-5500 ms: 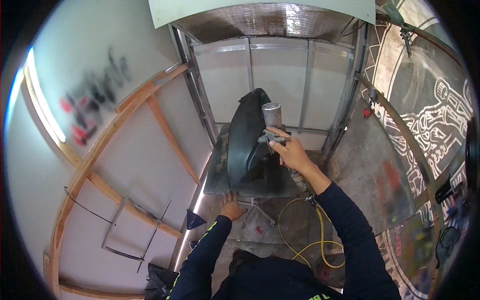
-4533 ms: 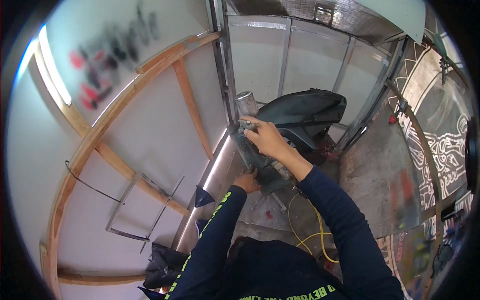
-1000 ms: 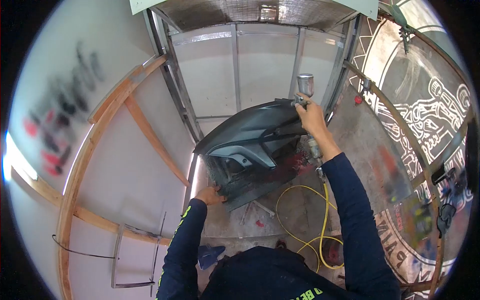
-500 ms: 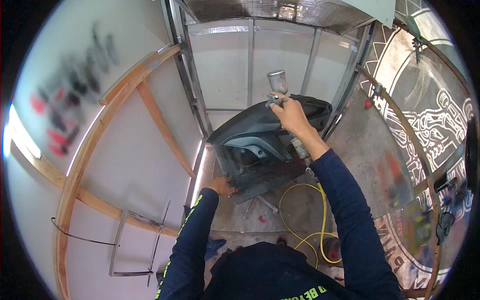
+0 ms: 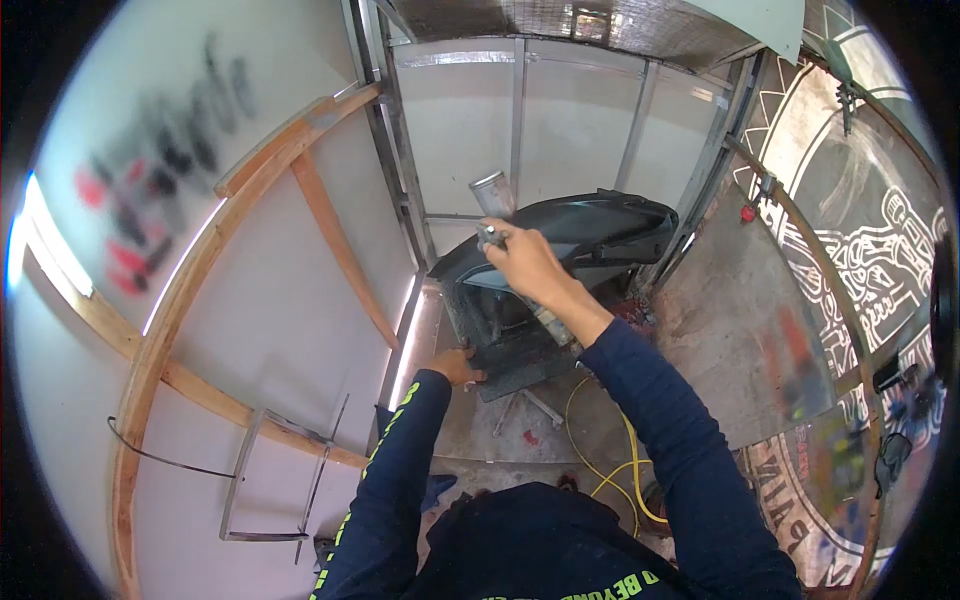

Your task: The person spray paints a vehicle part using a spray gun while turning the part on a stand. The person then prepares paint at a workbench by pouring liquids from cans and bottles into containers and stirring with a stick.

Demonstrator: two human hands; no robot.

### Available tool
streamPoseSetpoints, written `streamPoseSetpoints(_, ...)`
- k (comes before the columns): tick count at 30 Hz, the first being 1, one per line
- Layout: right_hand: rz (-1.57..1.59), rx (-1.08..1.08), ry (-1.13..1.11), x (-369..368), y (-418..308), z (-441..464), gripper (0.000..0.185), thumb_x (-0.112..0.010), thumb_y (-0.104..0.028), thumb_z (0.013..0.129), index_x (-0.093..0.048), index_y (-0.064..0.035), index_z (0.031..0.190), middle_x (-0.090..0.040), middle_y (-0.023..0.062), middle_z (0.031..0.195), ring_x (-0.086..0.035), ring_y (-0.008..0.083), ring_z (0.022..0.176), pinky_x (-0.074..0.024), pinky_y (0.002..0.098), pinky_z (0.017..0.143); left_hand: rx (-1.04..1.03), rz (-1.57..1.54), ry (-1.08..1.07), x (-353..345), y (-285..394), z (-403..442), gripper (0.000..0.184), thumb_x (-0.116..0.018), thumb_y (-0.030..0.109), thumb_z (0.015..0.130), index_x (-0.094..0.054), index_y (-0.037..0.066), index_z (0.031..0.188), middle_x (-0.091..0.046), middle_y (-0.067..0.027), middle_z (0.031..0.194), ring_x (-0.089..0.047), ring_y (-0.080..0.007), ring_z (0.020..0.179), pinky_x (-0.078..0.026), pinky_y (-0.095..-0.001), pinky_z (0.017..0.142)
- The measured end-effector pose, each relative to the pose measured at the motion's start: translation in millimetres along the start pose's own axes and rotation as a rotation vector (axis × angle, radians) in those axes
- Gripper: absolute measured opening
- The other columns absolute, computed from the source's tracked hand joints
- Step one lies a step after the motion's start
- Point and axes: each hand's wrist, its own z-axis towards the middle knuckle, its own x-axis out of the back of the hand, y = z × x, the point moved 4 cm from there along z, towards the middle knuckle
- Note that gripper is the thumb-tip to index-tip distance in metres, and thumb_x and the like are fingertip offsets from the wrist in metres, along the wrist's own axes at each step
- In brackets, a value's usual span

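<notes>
A dark, curved panel [image 5: 590, 222] lies across a dark board [image 5: 520, 372] on a metal stand. Above the panel's left part, my right hand [image 5: 525, 262] is wrapped round a spray gun [image 5: 492, 237] with a metal cup [image 5: 493, 193] on top. The gun does not visibly touch the panel. My left hand [image 5: 455, 367] grips the board's front left corner. My right forearm and hand hide part of the panel and of the board.
A yellow hose [image 5: 635, 450] loops on the floor right of the stand. Wooden beams [image 5: 345, 255] and a metal frame [image 5: 230, 490] are at the left wall. Metal studs [image 5: 517, 130] stand behind the panel. A painted board [image 5: 880, 260] is at the right.
The spray gun in my right hand has moved left along the panel, from its right end to its left part. My left hand still holds the board, which has turned since the earliest frames.
</notes>
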Motion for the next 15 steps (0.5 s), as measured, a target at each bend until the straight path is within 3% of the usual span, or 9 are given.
streamPoseSetpoints(2, 0.023, -0.026, -0.048, -11.1, -7.3, -4.9, 0.041, -0.064, -0.022, 0.088, -0.062, -0.0049, 0.125, -0.063, 0.0263, 0.073, -0.066, 0.0387, 0.070, -0.0491, 0.0429, 0.065, -0.010, 0.037, -0.039, 1.4, -0.7, 0.5, 0.095, -0.069, 0.059, 0.078, -0.036, 0.007, 0.151, -0.051, -0.0232, 0.143, -0.050, -0.0359, 0.132, -0.039, -0.0392, 0.110)
streamPoseSetpoints(4, 0.038, -0.035, -0.079, -27.7, -8.9, -9.7, 0.041, -0.062, -0.021, 0.087, -0.063, -0.0108, 0.126, -0.066, 0.0271, 0.082, -0.065, 0.0452, 0.083, -0.0518, 0.0504, 0.077, -0.022, 0.011, 0.002, -8.0, -7.9, 7.5, 0.094, -0.069, 0.059, 0.076, -0.040, 0.007, 0.149, -0.045, -0.0236, 0.147, -0.051, -0.0366, 0.130, -0.040, -0.0410, 0.109)
streamPoseSetpoints(5, 0.052, 0.033, -0.079, -38.7, -6.5, -11.2, 0.042, -0.062, -0.021, 0.087, -0.062, -0.0091, 0.126, -0.066, 0.0272, 0.082, -0.065, 0.0456, 0.083, -0.0520, 0.0506, 0.076, -0.035, -0.015, 0.043, -11.0, -12.0, 12.2, 0.094, -0.069, 0.059, 0.074, -0.043, 0.007, 0.147, -0.039, -0.0239, 0.152, -0.052, -0.0372, 0.129, -0.042, -0.0427, 0.108)
streamPoseSetpoints(8, 0.049, -0.027, -0.153, -53.3, -20.9, -21.5, 0.044, -0.062, -0.021, 0.086, -0.061, -0.0084, 0.129, -0.066, 0.0277, 0.083, -0.065, 0.0456, 0.084, -0.0521, 0.0507, 0.076, -0.003, -0.048, -0.042, -5.7, -7.8, 8.1, 0.095, -0.070, 0.058, 0.074, -0.042, 0.007, 0.148, -0.037, -0.0217, 0.153, -0.052, -0.0352, 0.130, -0.041, -0.0428, 0.109)
streamPoseSetpoints(12, 0.127, -0.018, -0.179, -69.8, -18.9, -24.5, 0.048, -0.062, -0.021, 0.086, -0.058, -0.0092, 0.132, -0.067, 0.0279, 0.084, -0.066, 0.0453, 0.084, -0.0522, 0.0509, 0.078, -0.021, -0.010, -0.036, -9.2, -8.1, 8.2, 0.094, -0.070, 0.058, 0.074, -0.042, 0.006, 0.148, -0.043, -0.0216, 0.150, -0.051, -0.0369, 0.130, -0.041, -0.0428, 0.109)
streamPoseSetpoints(15, 0.118, -0.022, -0.117, -60.7, -5.4, -18.5, 0.044, -0.062, -0.023, 0.087, -0.061, -0.0097, 0.129, -0.066, 0.0276, 0.081, -0.066, 0.0433, 0.080, -0.0518, 0.0472, 0.075, -0.067, 0.042, 0.049, -7.4, -6.0, 5.3, 0.093, -0.069, 0.058, 0.076, -0.040, 0.009, 0.149, -0.035, -0.0236, 0.154, -0.049, -0.0396, 0.132, -0.041, -0.0435, 0.109)
